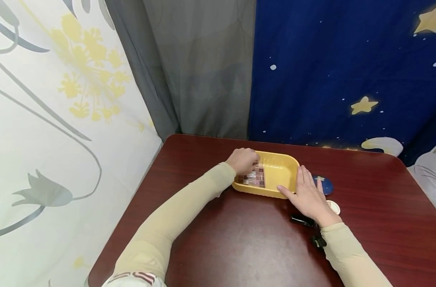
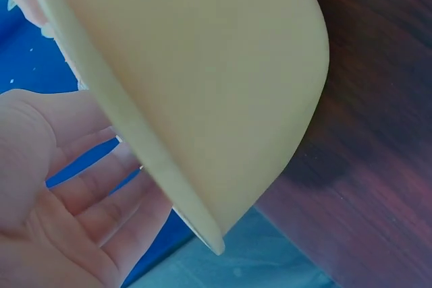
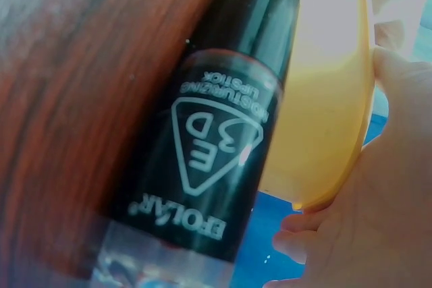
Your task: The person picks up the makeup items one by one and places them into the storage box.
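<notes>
A yellow plastic basket (image 1: 261,192) sits on the table, and a brown checked flat box (image 1: 255,179) lies inside at its left end. My left hand (image 1: 242,160) reaches over the left rim with bent fingers above that box. In the left wrist view, the basket wall (image 2: 216,85) hides the fingertips, so I cannot tell whether they grip anything. My right hand (image 1: 307,195) rests along the basket's right rim, fingers straight outside and thumb over the front corner. A black lipstick tube (image 3: 202,126) lies below it, close to the camera in the right wrist view.
Right of the basket are a blue oval case (image 1: 323,185) and a white round item (image 1: 334,207). A small black object (image 1: 317,241) lies by the right wrist. The dark red table (image 1: 254,239) meets grey and blue curtains behind and a white patterned one at left.
</notes>
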Demonstrator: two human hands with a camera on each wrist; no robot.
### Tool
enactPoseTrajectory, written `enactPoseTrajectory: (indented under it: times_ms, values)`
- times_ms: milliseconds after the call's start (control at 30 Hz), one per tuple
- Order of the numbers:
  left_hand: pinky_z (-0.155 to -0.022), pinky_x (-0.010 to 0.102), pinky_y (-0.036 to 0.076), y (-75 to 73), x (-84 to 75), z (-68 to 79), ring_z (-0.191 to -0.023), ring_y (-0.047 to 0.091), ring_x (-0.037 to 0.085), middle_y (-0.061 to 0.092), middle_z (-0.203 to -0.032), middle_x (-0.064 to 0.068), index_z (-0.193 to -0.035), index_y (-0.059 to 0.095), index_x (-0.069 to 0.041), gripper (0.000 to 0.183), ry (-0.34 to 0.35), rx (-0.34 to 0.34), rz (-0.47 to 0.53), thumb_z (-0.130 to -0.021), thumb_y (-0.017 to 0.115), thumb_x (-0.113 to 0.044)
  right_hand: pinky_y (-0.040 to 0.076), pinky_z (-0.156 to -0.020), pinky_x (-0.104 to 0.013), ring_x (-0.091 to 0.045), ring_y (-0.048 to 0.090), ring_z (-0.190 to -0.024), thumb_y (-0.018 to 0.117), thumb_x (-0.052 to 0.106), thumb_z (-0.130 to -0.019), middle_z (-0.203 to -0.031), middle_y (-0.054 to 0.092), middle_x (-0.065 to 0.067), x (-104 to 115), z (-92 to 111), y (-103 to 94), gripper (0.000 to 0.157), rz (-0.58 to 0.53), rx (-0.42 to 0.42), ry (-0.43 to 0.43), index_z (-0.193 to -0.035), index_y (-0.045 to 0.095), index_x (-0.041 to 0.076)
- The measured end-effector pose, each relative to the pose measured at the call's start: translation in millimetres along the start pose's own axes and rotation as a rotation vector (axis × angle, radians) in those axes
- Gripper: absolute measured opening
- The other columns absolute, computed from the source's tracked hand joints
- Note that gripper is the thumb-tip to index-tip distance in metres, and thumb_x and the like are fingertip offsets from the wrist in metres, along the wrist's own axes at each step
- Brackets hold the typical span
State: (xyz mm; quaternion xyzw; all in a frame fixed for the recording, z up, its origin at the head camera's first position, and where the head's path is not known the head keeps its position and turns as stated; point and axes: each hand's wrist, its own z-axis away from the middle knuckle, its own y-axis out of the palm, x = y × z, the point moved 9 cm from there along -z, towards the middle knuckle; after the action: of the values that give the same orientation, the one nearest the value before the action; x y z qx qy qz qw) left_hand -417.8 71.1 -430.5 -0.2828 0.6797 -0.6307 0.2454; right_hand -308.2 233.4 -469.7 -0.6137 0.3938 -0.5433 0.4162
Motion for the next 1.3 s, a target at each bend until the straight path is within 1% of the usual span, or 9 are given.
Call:
enactPoseTrajectory:
  times_ms: [100, 167, 333, 400, 567, 667, 800, 1067, 1300]
  values:
    - [-0.055, 0.028, 0.038, 2.3, 2.0, -3.4, -0.063, 0.043, 0.013, 0.057, -0.072, -0.006, -0.076, 0.063, -0.022, 0.02, -0.008, 0.009, -0.023, -0.096, 0.066, -0.018, 0.004, -0.111, -0.073, -0.051, 0.014, -0.147, 0.038, 0.08, -0.091, -0.162, 0.008, -0.032, 1.9, 1.2, -0.2, 0.117, -0.005, 0.001, -0.003, -0.157, 0.0, -0.009]
    - [-0.055, 0.028, 0.039, 4.2, 4.2, -5.2, -0.062, 0.043, 0.013, 0.058, -0.072, -0.006, -0.076, 0.064, -0.022, 0.021, -0.015, 0.019, -0.037, -0.095, 0.066, -0.016, 0.003, -0.111, -0.073, -0.051, 0.014, -0.147, 0.038, 0.08, -0.091, -0.162, 0.008, -0.032, 2.7, 1.8, -0.2, 0.117, -0.008, 0.003, -0.003, -0.157, -0.001, -0.009]
    - [-0.059, 0.029, 0.048, 10.5, 11.1, -8.0, -0.066, 0.053, 0.011, 0.066, -0.082, -0.007, -0.089, 0.071, -0.024, 0.011, -0.039, 0.058, -0.077, -0.095, 0.067, -0.014, 0.003, -0.11, -0.073, -0.051, 0.014, -0.147, 0.039, 0.08, -0.091, -0.162, 0.008, -0.033, 3.0, 2.0, 0.0, 0.117, -0.008, 0.006, -0.002, -0.157, -0.002, -0.009]
    - [-0.061, 0.029, 0.049, 13.5, 13.4, -8.8, -0.068, 0.056, 0.011, 0.066, -0.085, -0.007, -0.094, 0.072, -0.024, 0.01, -0.048, 0.07, -0.093, -0.095, 0.068, -0.015, 0.003, -0.11, -0.073, -0.051, 0.014, -0.147, 0.039, 0.079, -0.091, -0.162, 0.008, -0.033, 2.3, 1.7, 0.4, 0.117, -0.003, 0.004, -0.004, -0.156, -0.002, -0.009]
    - [-0.063, 0.031, 0.051, 20.2, 15.7, -11.6, -0.07, 0.058, 0.013, 0.066, -0.084, -0.006, -0.096, 0.073, -0.023, 0.01, -0.056, 0.094, -0.119, -0.095, 0.067, -0.015, 0.002, -0.11, -0.073, -0.051, 0.013, -0.147, 0.038, 0.08, -0.091, -0.162, 0.008, -0.033, 1.6, 1.5, 1.3, 0.117, 0.004, 0.007, -0.007, -0.156, -0.002, -0.009]
    - [-0.065, 0.033, 0.053, 23.9, 16.6, -13.6, -0.071, 0.058, 0.013, 0.068, -0.087, -0.004, -0.098, 0.074, -0.022, 0.011, -0.063, 0.118, -0.141, -0.095, 0.066, -0.015, 0.002, -0.11, -0.073, -0.051, 0.013, -0.147, 0.038, 0.08, -0.092, -0.162, 0.007, -0.033, 2.2, 1.7, 0.8, 0.117, 0.002, 0.007, -0.007, -0.156, -0.003, -0.009]
    - [-0.067, 0.034, 0.054, 25.2, 16.1, -15.6, -0.073, 0.06, 0.013, 0.069, -0.091, -0.003, -0.1, 0.074, -0.022, 0.011, -0.069, 0.139, -0.162, -0.096, 0.066, -0.017, 0.002, -0.111, -0.072, -0.05, 0.013, -0.147, 0.04, 0.079, -0.092, -0.163, 0.007, -0.032, 2.2, 1.0, 0.4, 0.117, -0.005, 0.001, -0.005, -0.157, -0.002, -0.008]
    - [-0.067, 0.035, 0.056, 27.3, 10.9, -16.8, -0.074, 0.062, 0.013, 0.071, -0.093, -0.002, -0.103, 0.076, -0.02, 0.012, -0.049, 0.148, -0.207, -0.097, 0.065, -0.018, 0.003, -0.111, -0.072, -0.05, 0.013, -0.147, 0.038, 0.08, -0.091, -0.163, 0.007, -0.031, 1.1, 0.2, 1.9, 0.117, -0.001, -0.003, -0.004, -0.157, -0.002, -0.008]
    - [-0.072, 0.035, 0.058, 29.1, 8.2, -15.1, -0.082, 0.065, 0.014, 0.072, -0.1, -0.001, -0.108, 0.075, -0.02, 0.016, -0.049, 0.16, -0.229, -0.099, 0.063, -0.016, 0.002, -0.111, -0.072, -0.05, 0.013, -0.147, 0.037, 0.081, -0.091, -0.162, 0.006, -0.032, 0.0, -0.6, 1.4, 0.117, 0.004, -0.005, -0.003, -0.157, -0.002, -0.008]
